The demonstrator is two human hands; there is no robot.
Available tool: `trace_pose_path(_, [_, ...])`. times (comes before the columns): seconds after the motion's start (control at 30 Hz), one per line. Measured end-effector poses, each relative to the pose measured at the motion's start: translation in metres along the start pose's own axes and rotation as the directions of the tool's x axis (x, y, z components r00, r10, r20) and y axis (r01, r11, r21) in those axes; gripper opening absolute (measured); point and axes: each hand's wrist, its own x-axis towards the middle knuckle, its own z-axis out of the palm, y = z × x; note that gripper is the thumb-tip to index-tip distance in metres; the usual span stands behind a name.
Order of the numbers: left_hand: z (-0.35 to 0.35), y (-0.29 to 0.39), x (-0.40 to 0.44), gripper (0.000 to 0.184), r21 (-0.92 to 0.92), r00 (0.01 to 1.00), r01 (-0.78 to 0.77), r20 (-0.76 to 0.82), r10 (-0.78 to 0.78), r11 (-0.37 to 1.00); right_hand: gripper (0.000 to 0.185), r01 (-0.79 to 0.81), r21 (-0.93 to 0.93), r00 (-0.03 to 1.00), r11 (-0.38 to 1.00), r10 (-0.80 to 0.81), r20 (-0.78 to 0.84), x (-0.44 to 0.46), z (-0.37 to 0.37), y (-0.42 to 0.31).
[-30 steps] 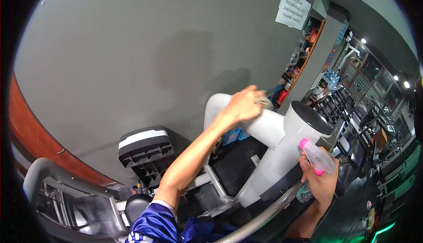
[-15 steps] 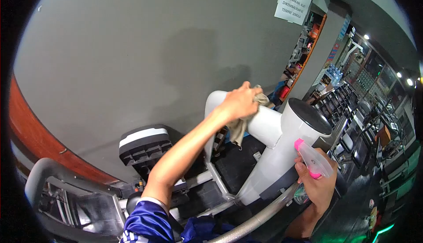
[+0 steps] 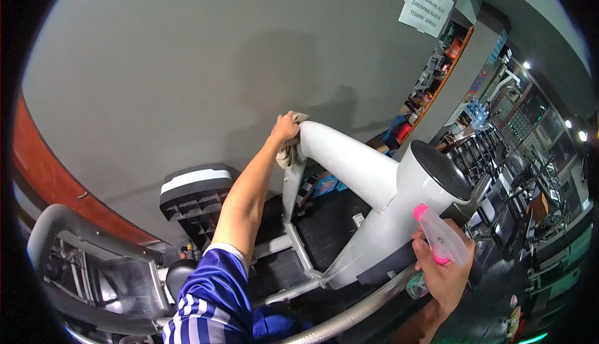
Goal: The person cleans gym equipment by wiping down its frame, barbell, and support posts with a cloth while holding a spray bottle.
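Observation:
My left hand (image 3: pixel 286 127) is closed on a beige cloth (image 3: pixel 287 156). It presses the cloth against the far left end of a thick white tube (image 3: pixel 349 158), part of an exercise machine's frame. Part of the cloth hangs down beside that end. On the right, my right hand (image 3: pixel 447 276) grips a spray bottle (image 3: pixel 442 239) with a translucent head and pink nozzle and trigger. The bottle's lower part shows below my fingers. Close to this hand is the black round cap (image 3: pixel 440 170) on top of the white upright.
A curved metal bar (image 3: pixel 355 314) crosses the front, below the bottle. A black pedal-like part (image 3: pixel 196 191) and a grey machine frame (image 3: pixel 93 238) stand at left. The grey wall (image 3: pixel 175 63) rises behind. Shelves (image 3: pixel 437 76) and gym equipment (image 3: pixel 486 150) are at right.
My left hand has slid the cloth leftward along the white tube from its middle to its far end. My right hand still holds the spray bottle, nearly in place. The view has shifted slightly.

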Motion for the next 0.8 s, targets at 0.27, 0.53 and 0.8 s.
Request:
trace_pose_path(0.27, [0.025, -0.009, -0.056, 0.043, -0.258, 0.966, -0.085, -0.256, 0.017, 0.962, 0.027, -0.029, -0.027, 1.0, 0.999, 0.029, -0.004, 0.0, 0.0, -0.002])
trace_pose_path(0.53, [0.007, 0.077, -0.165, 0.044, -0.284, 0.836, -0.474, -0.443, 0.324, 0.833, 0.03, -0.037, -0.033, 0.999, 0.999, 0.037, -0.005, -0.002, 0.002, -0.002])
trace_pose_path(0.8, [-0.024, 0.189, -0.297, 0.058, -0.271, 0.713, -0.702, -0.271, 0.647, 0.659, 0.031, -0.001, -0.095, 0.997, 0.996, 0.007, 0.072, -0.001, 0.002, -0.005])
